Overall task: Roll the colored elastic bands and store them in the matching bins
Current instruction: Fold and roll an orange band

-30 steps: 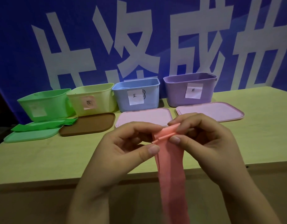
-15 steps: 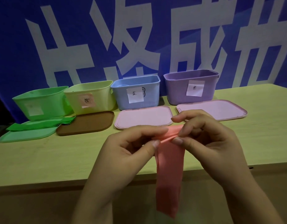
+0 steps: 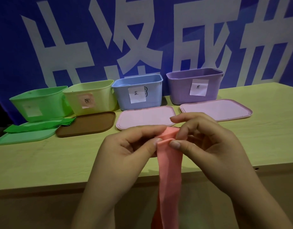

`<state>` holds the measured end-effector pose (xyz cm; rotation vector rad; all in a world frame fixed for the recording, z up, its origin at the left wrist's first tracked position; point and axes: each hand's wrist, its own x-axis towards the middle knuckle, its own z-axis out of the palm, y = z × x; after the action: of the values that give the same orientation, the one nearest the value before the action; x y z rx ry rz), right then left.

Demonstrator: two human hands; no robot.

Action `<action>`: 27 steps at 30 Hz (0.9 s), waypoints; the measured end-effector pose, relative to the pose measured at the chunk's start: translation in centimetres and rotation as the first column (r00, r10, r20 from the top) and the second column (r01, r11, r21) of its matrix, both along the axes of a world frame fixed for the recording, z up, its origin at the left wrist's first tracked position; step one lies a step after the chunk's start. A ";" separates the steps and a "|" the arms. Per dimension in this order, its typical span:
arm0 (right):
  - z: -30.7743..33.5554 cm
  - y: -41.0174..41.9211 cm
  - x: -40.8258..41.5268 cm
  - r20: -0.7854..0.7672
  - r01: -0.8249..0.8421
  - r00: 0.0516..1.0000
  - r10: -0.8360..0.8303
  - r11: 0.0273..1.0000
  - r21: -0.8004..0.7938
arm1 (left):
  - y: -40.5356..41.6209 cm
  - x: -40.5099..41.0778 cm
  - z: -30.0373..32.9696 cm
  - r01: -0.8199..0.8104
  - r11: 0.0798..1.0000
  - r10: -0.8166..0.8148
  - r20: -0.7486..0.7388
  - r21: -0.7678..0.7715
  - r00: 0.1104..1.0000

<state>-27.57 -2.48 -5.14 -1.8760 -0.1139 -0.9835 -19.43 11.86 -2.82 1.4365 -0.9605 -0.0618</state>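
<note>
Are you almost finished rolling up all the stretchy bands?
Not yet. All four bins have their lids off, so that part is ready. Both hands, left hand and right hand, pinch the top of the pink band, just starting its roll; most hangs loose. The green band lies unrolled on the green lid.

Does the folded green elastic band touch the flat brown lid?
Touching. The head view shows the folded green elastic band with its right end lying over the flat brown lid's left corner, with no gap visible.
</note>
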 end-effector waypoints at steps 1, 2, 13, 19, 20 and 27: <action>0.0 0.0 0.0 0.000 0.010 1.000 -0.010 1.000 -0.011 | 0.1 0.0 0.0 -0.001 1.000 0.001 0.004 0.008 1.000; 0.0 0.1 0.0 0.001 0.021 1.000 -0.021 1.000 -0.021 | 0.2 0.0 0.1 0.001 1.000 -0.001 0.010 0.020 1.000; -0.1 0.2 0.3 0.010 0.058 0.998 -0.058 0.998 -0.011 | 0.1 0.2 -0.2 0.047 0.998 -0.048 0.030 0.045 0.998; -0.4 0.3 0.4 0.023 0.038 0.999 -0.038 0.999 -0.006 | 0.2 1.1 -1.0 0.081 0.992 -0.081 -0.006 0.094 0.997; -0.4 0.3 0.4 0.024 0.041 0.999 -0.041 0.999 -0.005 | 0.2 1.3 -1.2 0.080 0.992 -0.079 -0.014 0.094 0.997; -0.5 0.5 0.5 0.052 0.038 0.998 -0.040 0.999 0.029 | 0.2 0.8 -0.9 0.080 0.997 -0.080 -0.029 0.017 0.996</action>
<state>-27.04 -1.99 -5.61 -1.8334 -0.0947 -1.0563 -18.67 12.08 -3.68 1.4098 -0.9964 -0.1498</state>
